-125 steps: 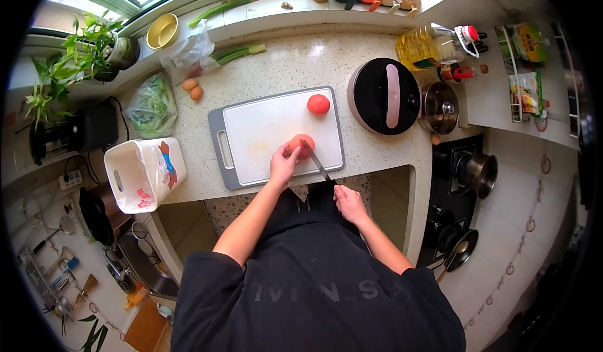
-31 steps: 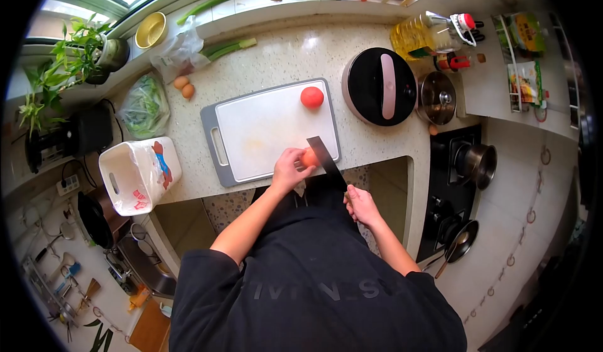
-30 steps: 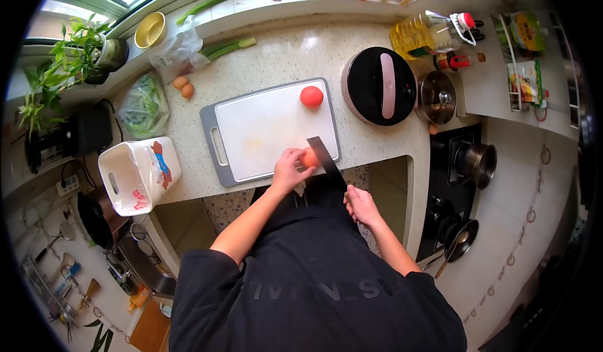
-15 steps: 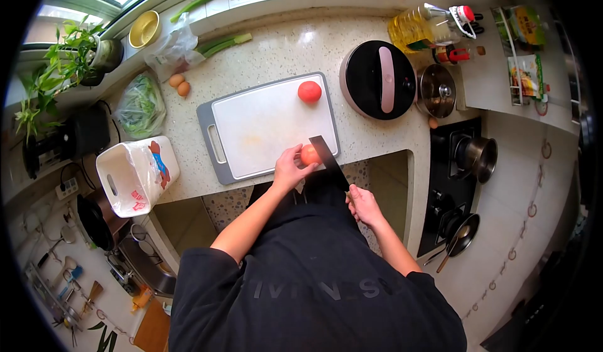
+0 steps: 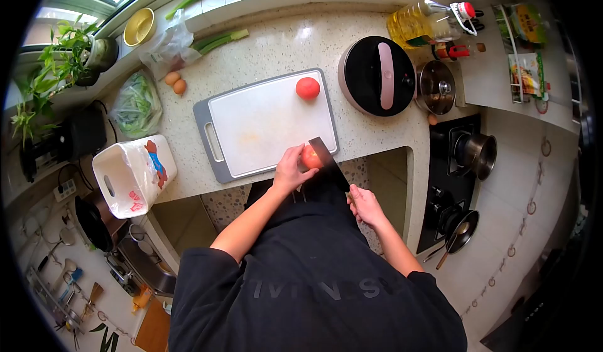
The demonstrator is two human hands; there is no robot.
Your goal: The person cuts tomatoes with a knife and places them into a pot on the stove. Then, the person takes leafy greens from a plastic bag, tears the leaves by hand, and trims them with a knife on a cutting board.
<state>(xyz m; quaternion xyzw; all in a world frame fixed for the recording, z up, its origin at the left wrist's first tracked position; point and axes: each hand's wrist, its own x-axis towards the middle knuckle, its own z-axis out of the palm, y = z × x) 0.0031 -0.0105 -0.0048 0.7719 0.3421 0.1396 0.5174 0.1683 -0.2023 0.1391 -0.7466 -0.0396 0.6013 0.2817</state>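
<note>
Near the front right edge of the white cutting board (image 5: pixel 251 116) with its grey border, my left hand (image 5: pixel 291 171) is closed around a red tomato (image 5: pixel 310 157). My right hand (image 5: pixel 365 205) grips the handle of a kitchen knife (image 5: pixel 334 170) with a broad dark blade. The blade stands against the right side of the tomato; how far it has cut in, if at all, I cannot tell. A second tomato (image 5: pixel 308 88), whole and red, sits at the board's far right corner.
Right of the board stands a black round cooker (image 5: pixel 364 79) with a pink handle, beside a glass-lidded pot (image 5: pixel 436 88). Left are eggs (image 5: pixel 180 87), bagged greens (image 5: pixel 136 106) and a white bin (image 5: pixel 129 176). A stove (image 5: pixel 447 189) holds pans at the right.
The camera view has shifted slightly. My left fingers have moved a little on the tomato; the knife stays against its right side.
</note>
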